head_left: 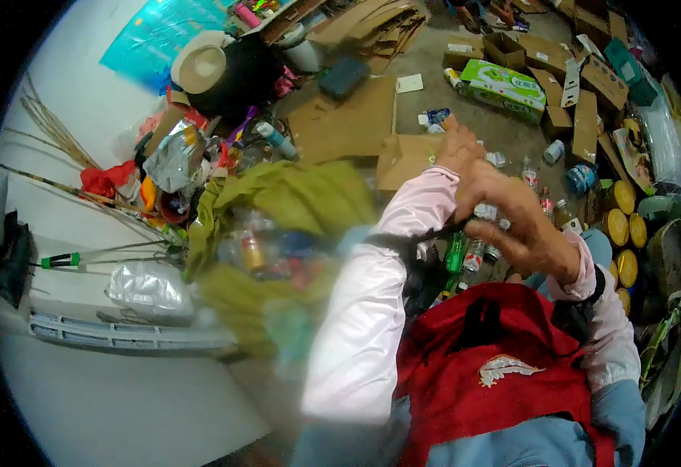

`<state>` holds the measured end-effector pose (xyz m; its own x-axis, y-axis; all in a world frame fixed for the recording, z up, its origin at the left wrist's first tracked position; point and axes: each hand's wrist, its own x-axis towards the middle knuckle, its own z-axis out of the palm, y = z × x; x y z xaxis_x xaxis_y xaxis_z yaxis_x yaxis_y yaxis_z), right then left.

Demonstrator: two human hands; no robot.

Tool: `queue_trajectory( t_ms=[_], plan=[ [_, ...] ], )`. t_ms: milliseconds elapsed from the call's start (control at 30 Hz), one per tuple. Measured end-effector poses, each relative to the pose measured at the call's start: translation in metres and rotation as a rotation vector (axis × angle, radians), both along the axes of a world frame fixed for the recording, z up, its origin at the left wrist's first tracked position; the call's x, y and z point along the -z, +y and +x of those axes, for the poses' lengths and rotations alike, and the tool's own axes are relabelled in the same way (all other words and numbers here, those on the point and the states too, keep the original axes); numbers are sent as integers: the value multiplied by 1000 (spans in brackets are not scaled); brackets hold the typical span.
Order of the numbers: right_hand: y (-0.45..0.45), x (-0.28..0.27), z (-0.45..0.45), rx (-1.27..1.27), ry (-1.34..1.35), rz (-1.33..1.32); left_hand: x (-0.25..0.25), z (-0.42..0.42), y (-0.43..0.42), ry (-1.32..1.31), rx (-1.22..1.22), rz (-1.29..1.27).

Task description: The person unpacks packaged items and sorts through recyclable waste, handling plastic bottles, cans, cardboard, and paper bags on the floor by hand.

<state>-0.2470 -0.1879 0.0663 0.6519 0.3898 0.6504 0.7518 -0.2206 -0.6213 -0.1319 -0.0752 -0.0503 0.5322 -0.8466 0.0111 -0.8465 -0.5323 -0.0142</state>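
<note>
My left hand (457,148) is stretched forward from a pale pink sleeve (360,311). Its fingers point ahead, at least one extended, and I see nothing held in it. My right hand (523,214) overlaps it near the wrist; whether they touch I cannot tell. The right thumb stands apart from the fingers, with no object visible between them. Below the hands lie a green bottle (455,253) and a bottle with a red label (473,255). To the left is an olive-green sack (301,191) with bottles and other items in its blurred mouth.
Flattened cardboard (340,124) covers floor ahead. A green-and-white carton (504,88) and several brown boxes (593,128) stand at the far right. Gold-coloured lids (627,268) line the right side. A white wall (52,194), thin sticks and mixed scraps are at left.
</note>
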Motion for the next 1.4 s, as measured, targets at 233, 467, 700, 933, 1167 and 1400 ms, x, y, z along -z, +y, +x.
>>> queue_trajectory(
  t_ms=[233, 467, 700, 933, 1167, 1400],
  plan=[
    [0, 29, 10, 271, 222, 186, 2, -9, 3, 33, 7, -30],
    [-6, 47, 35, 294, 364, 306, 3, 5, -52, 21, 65, -61],
    [-15, 55, 20, 377, 324, 313, 7, 14, -73, 34, 67, -90],
    [1, 45, 7, 366, 493, 495, 0, 7, -57, 60, 61, -163],
    [1, 42, 6, 435, 204, 339, -42, -49, 3, 109, 46, -353],
    [8, -4, -13, 369, 61, 111, -48, -112, 39, 98, 8, -450]
  ],
)
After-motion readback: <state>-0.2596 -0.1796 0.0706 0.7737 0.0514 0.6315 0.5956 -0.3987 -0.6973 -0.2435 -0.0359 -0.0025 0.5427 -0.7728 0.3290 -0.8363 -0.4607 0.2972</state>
